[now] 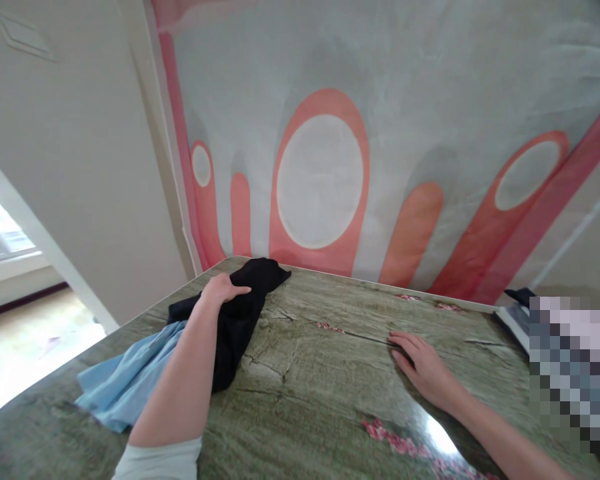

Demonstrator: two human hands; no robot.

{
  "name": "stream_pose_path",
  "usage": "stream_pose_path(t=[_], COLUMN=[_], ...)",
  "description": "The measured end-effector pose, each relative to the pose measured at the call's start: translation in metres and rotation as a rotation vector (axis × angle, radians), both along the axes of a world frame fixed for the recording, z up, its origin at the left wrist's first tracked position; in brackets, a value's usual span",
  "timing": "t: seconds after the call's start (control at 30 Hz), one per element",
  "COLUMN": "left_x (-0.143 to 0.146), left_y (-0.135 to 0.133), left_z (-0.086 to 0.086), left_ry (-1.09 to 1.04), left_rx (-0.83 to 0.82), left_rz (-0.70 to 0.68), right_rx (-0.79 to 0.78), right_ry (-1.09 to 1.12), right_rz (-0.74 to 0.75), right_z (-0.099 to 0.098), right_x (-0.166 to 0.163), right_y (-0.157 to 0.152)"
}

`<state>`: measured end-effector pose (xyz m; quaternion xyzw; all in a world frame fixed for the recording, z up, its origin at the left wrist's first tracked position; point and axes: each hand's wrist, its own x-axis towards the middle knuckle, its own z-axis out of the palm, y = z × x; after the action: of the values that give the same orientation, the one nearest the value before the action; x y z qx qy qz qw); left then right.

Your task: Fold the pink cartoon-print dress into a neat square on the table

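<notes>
1. At the bottom edge of the frame, left of centre, the pale short sleeve (160, 460) of your left arm comes into view, and the bare forearm runs up and slightly right over the table (305, 373), a glossy green surface printed with a cracked, bark-like pattern and small pink flowers.
2. Under that forearm, in the lower left of the frame, a light blue cloth (125, 380) lies rumpled on the table, reaching toward the table's left edge.
3. From the lower right corner, your right arm stretches up and left. Your right hand (423, 367) lies palm down and flat on the bare table right of centre, fingers spread a little and pointing toward the left; it holds nothing.
4. Left of centre, a black garment (240, 313) lies bunched, its lower part overlapping the blue cloth and its upper end reaching the table's far edge.
5. Your left hand (223, 290) rests on top of the black garment, fingers curled down into the fabric with the thumb out to the right, gripping it.
6. At the right edge, a dark and white object sits beside a blurred patch; you cannot tell what it is.
7. Behind the table, filling the upper frame, stands a grey sheet (405, 100) with coral-pink arches and white ovals. A plain wall and a bright window occupy the far left.
</notes>
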<state>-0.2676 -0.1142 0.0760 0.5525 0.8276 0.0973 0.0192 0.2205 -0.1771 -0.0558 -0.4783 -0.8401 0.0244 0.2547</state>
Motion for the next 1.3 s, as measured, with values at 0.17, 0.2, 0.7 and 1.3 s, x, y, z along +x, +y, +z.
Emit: stream_pose_path(t=[0.17, 0.2, 0.7, 1.3], left_x=[0.011, 0.016, 0.163, 0.086], left_y=[0.005, 0.004, -0.053, 0.001], left_z=[0.000, 0.002, 0.052, -0.027], left_ry=[-0.004, -0.005, 0.102, -0.074], left_rx=[0.094, 0.144, 0.795, -0.240], left_rz=[-0.018, -0.028, -0.815, -0.675], right_rx=[-0.008, -0.009, 0.006, 0.009], right_ry=[0.007, 0.007, 0.018, 0.172], right_rz=[0.000, 0.000, 0.036, 0.139], right_z=[0.001, 0.001, 0.000, 0.060], right_x=[-0.001, 0.000, 0.001, -0.109], right_y=[-0.001, -0.001, 0.002, -0.042])
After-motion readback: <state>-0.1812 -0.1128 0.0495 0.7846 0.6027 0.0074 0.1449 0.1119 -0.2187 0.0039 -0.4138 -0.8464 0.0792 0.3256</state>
